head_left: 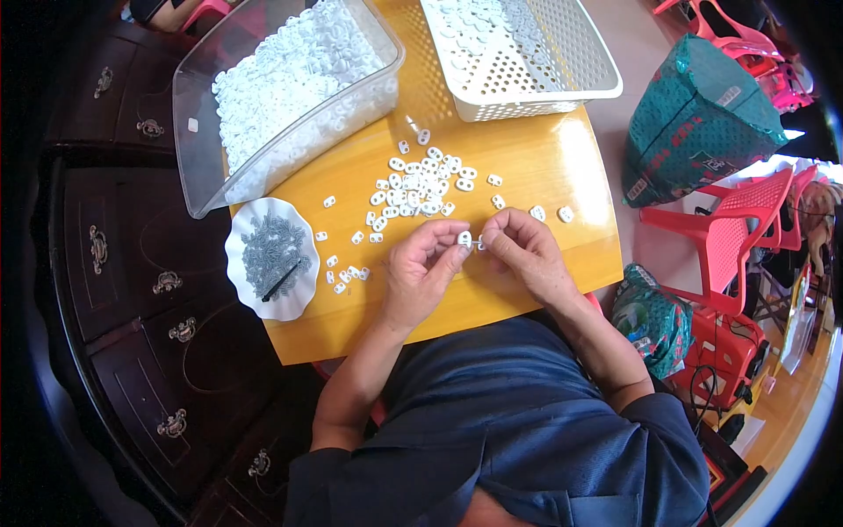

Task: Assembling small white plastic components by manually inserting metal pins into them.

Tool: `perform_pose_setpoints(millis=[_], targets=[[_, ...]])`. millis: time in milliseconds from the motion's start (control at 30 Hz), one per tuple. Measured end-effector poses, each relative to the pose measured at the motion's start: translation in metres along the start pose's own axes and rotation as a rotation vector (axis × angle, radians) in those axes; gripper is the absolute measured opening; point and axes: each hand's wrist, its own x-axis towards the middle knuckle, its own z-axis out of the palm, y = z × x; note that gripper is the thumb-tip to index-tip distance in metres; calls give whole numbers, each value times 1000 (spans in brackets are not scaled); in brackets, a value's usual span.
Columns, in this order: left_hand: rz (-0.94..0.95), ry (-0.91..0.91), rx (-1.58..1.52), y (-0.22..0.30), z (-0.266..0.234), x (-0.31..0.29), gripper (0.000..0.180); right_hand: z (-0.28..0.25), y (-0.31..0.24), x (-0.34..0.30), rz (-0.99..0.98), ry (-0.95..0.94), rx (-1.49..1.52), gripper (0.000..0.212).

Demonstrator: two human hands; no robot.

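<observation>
Wears a dark navy short-sleeved shirt [527, 439] at bottom centre. Clamps the left grip [420, 270] on a small white oval two-holed piece [464, 238], just right of the frame's centre. Holds the right grip [529, 253] together just beside it, on a tiny thin grey part [477, 242] too small to make out fully. Has, on the yellow-brown wooden bench [562, 184], a white scalloped dish [299, 299] of small grey parts [270, 246] and a black stick [281, 284] at left, then a loose pile of similar white pieces [420, 186] above centre. Shows, farthest, a clear plastic bin [196, 162] heaped with white parts [299, 75] at upper left, and a white perforated basket [536, 106] at upper right of centre.
</observation>
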Motion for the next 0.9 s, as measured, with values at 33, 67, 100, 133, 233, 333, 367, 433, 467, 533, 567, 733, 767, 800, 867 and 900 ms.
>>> perform_pose_setpoints(millis=[33, 67, 100, 133, 233, 333, 367, 433, 467, 533, 567, 733, 767, 800, 867, 900], targets=[[-1, -1, -2, 0, 0, 0, 23, 0, 0, 0, -1, 1, -1, 14], [-1, -2, -2, 0, 0, -1, 23, 0, 1, -1, -1, 1, -2, 14], [2, 2, -10, 0, 0, -1, 22, 0, 3, 0, -4, -2, 5, 13], [4, 5, -18, 0, 0, -1, 22, 0, 4, 0, -7, -5, 11, 13], [6, 9, -2, 0, 0, -2, 22, 1, 4, -1, -5, -5, 8, 13], [-1, 15, 8, -1, -1, -2, 22, 1, 4, -1, 5, 4, 5, 13], [-1, 15, 8, -2, -1, -3, 22, 0, 5, -1, 5, 4, 5, 13], [-12, 15, 17, -3, -2, -3, 24, 0, 6, -1, -2, 3, 20, 12], [-13, 15, 17, -4, -2, -4, 24, 0, 6, -1, -2, 4, 20, 12], [17, 30, 23, -6, -1, -4, 24, 1, 7, -1, -10, 6, 7, 12], [17, 31, 23, -6, -1, -4, 24, 0, 7, -1, -10, 5, 7, 12], [1, 22, 12, -6, -1, -3, 25, -2, 7, 0, -13, -7, -1, 13], [1, 21, 12, -5, 0, -3, 25, -3, 7, 0, -13, -7, -1, 13], [-19, 17, 5, -3, 0, -2, 25, -4, 7, 0, -6, -18, 8, 11], [-39, 12, -2, -3, 0, -2, 25, -5, 8, 0, 2, -29, 19, 10], [-34, 8, -7, -4, 0, -2, 26, -5, 8, 0, 0, -31, 16, 10]])
